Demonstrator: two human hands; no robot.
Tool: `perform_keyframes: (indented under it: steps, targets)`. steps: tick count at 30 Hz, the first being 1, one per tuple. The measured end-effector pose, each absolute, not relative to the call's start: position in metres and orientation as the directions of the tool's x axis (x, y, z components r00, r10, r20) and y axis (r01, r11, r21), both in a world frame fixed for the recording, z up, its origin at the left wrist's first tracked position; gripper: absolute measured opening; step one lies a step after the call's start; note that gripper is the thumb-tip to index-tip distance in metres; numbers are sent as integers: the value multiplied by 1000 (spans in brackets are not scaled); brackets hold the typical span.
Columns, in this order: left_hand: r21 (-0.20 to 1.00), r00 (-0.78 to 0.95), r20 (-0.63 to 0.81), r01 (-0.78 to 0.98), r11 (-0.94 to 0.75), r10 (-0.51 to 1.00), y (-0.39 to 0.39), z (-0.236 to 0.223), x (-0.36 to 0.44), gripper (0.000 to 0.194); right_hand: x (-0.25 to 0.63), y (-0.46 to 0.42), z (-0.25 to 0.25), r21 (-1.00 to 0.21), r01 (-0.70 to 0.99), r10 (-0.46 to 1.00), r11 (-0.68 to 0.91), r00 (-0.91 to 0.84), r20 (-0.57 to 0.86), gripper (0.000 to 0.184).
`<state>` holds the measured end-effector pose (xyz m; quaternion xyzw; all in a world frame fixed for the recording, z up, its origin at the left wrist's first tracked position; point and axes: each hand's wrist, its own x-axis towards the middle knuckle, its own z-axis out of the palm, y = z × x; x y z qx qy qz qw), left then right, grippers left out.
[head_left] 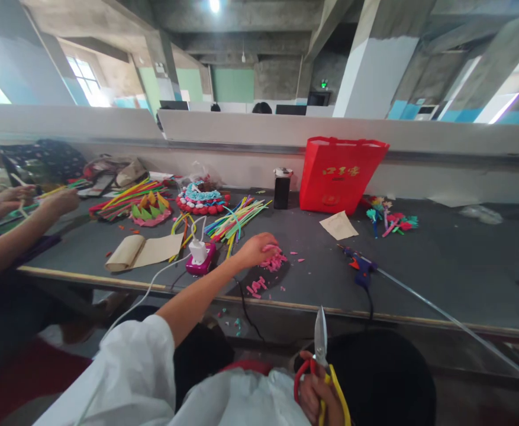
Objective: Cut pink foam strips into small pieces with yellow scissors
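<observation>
My left hand (255,251) reaches over the table to a small pile of cut pink pieces (276,262), perhaps snippets of fuzzy craft stem. Its fingers are curled, with pink bits at the fingertips; how many they hold is hidden. Nearer the table edge lies a smaller group of pink pieces (256,287). Low in front of my body, my right hand (315,393) is wrapped round scissors (321,337) with one red and one yellow handle loop. The scissor blades point up and lie together.
A glue gun (362,269) with a long clear stick lies right, near a paper sheet (339,225) and red bag (341,177). Left are a purple power socket (200,260), coloured stems (241,218) and a paper roll (128,252). Another person's hands (59,202) work far left.
</observation>
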<state>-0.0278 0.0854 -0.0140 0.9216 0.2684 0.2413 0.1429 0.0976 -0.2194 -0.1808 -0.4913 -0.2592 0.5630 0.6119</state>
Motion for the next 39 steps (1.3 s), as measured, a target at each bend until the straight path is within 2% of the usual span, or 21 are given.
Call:
perform_keyframes:
  steps: [2,4,8,12,19,22,24,26,29,31,34,36,38,39]
  targets:
    - [454,655,408,459,-764,636,75,-9,-49,24,99,-219,-181,-820,-557,938,-130,199,-284,50]
    - [505,599,405,483,-715,691,59,-9,-66,24,101,-218,-183,-785,-601,944,-152,146,-295,50]
    - [552,619,342,476,-684,707,20,-17,-84,16,104,-218,-191,-715,-677,964,-176,29,-264,50]
    - [396,745,282,483,-781,604,-3,-28,-81,19,105,-218,-195,-689,-705,974,-165,-7,-226,48]
    - [64,801,172,571,-818,573,-6,-29,-67,18,103,-217,-188,-813,-547,949,-198,100,-299,55]
    - [-61,851,128,519,-853,509,-4,-22,-60,12,102,-216,-188,-774,-603,956,-193,64,-288,55]
    - [-80,875,119,480,-874,470,0,-18,-56,10,101,-216,-189,-735,-659,962,-156,69,-265,51]
    - [11,876,139,465,-885,462,6,-17,-53,8,99,-217,-188,-726,-677,965,-122,91,-247,47]
    - [421,779,273,431,-798,565,16,-21,-52,6,98,-219,-185,-757,-644,967,-111,108,-233,49]
    - [636,672,339,352,-687,658,21,-23,-52,7,97,-221,-184,-790,-603,959,-110,144,-244,51]
    - [734,545,376,318,-600,749,20,-23,-52,6,94,-224,-183,-867,-481,932,-130,239,-273,57]
    - [860,417,341,223,-459,842,12,-18,-51,10,91,-223,-180,-916,-374,915,-142,304,-266,58]
    - [984,296,175,-79,-159,939,-2,-10,-49,10,89,-221,-174,-960,-247,904,-132,368,-219,56]
    - [975,302,78,-224,-9,950,-10,-6,-48,12,88,-220,-170,-978,-170,900,-120,398,-180,53]
